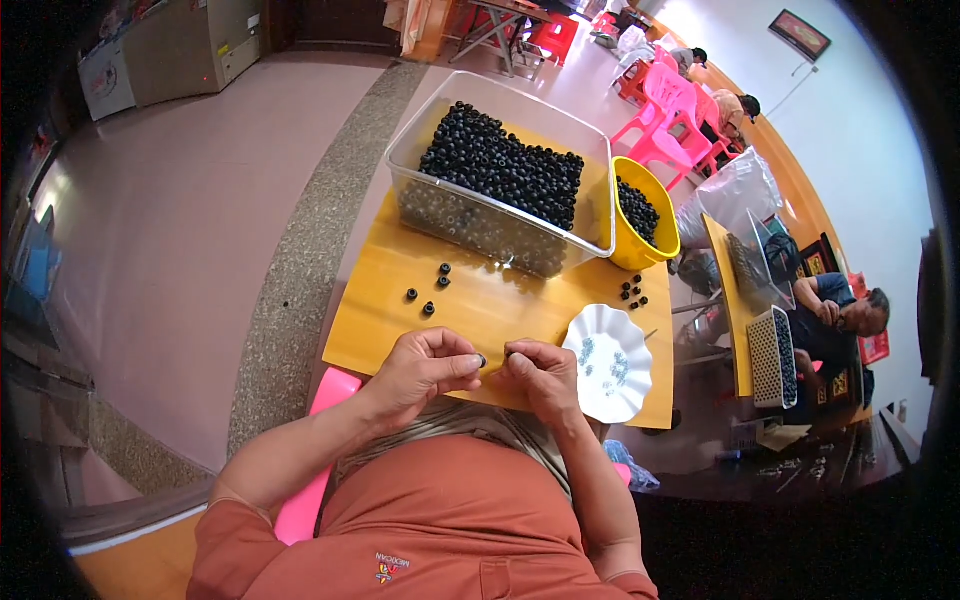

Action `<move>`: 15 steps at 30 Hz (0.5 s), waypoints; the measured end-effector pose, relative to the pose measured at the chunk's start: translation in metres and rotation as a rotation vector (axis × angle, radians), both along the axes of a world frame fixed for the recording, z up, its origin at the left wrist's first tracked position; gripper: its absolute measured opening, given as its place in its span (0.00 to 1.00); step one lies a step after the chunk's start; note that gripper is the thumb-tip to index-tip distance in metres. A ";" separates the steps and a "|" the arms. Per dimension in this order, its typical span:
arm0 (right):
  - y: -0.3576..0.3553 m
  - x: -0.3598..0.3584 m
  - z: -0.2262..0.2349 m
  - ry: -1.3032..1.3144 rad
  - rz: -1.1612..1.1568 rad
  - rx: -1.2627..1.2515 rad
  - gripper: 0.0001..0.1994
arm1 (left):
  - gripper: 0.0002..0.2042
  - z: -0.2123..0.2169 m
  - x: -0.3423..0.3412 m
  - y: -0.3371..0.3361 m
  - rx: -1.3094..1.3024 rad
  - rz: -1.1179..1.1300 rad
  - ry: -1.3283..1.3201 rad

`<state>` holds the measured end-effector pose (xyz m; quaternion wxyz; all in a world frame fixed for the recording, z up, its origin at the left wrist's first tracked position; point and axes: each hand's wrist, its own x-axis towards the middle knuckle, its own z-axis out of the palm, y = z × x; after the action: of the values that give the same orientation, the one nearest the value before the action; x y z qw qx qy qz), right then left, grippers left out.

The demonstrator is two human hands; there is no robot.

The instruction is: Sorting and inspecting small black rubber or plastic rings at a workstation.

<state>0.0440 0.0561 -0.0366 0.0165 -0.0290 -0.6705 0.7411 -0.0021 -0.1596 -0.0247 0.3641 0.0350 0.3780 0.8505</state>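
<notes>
Left hand (425, 368) pinches a small black bead (481, 360) btwn thumb & fingertips, closed narrow on it; right hand (540, 375) sits just beside at 3 o'clock, fingers curled tight, poss. gripping another tiny piece, but can't tell what. Both hover over near edge of yellow worktop (380, 340), at approx 6 o'clock of it. Risk, as I judge it: bead is tiny & round, held only by fingertips right at worktop edge, so a slip would prob. drop it into lap or onto floor. The loose beads (430, 290) at 11 o'clock from hands & another small cluster (632, 291) at 1 o'clock could roll off if worktop gets bumped. White scalloped plate (610, 362) w/ small grey bits sits just beside right hand at 3 o'clock; an elbow nudge could tip it. Bead looks matte black, short & ring-like, w/ centre hole as seen on the loose ones; mostly hidden by fingers. Clear plastic bin (500, 215) full of same beads at 12 o'clock, yellow tub (645, 215) beside it.
</notes>
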 end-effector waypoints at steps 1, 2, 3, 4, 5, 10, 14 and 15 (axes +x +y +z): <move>0.001 0.000 -0.002 0.000 -0.001 0.000 0.08 | 0.04 0.000 0.000 0.001 0.002 0.004 0.001; 0.002 -0.001 -0.003 0.013 0.009 -0.009 0.08 | 0.04 0.000 0.000 0.001 0.002 0.005 0.000; 0.002 -0.001 -0.004 0.026 0.020 -0.018 0.09 | 0.05 0.000 -0.001 0.001 -0.007 0.005 0.003; 0.001 -0.001 -0.003 0.026 0.020 -0.018 0.09 | 0.05 0.001 -0.001 0.002 -0.015 0.005 0.006; 0.000 0.000 0.001 0.009 0.034 -0.080 0.09 | 0.05 0.001 -0.001 0.002 -0.015 0.006 0.005; -0.003 0.001 0.006 -0.016 0.062 -0.186 0.09 | 0.06 0.002 -0.002 0.007 -0.024 -0.009 0.024; -0.001 0.002 0.009 -0.067 0.056 -0.282 0.09 | 0.06 0.003 -0.002 0.011 -0.042 -0.010 0.026; 0.000 0.002 0.009 -0.067 0.061 -0.289 0.10 | 0.07 0.002 -0.002 0.012 -0.046 -0.014 0.028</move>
<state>0.0460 0.0560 -0.0277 -0.0329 -0.0355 -0.5576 0.8287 -0.0046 -0.1476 -0.0226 0.3654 0.0409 0.4023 0.8384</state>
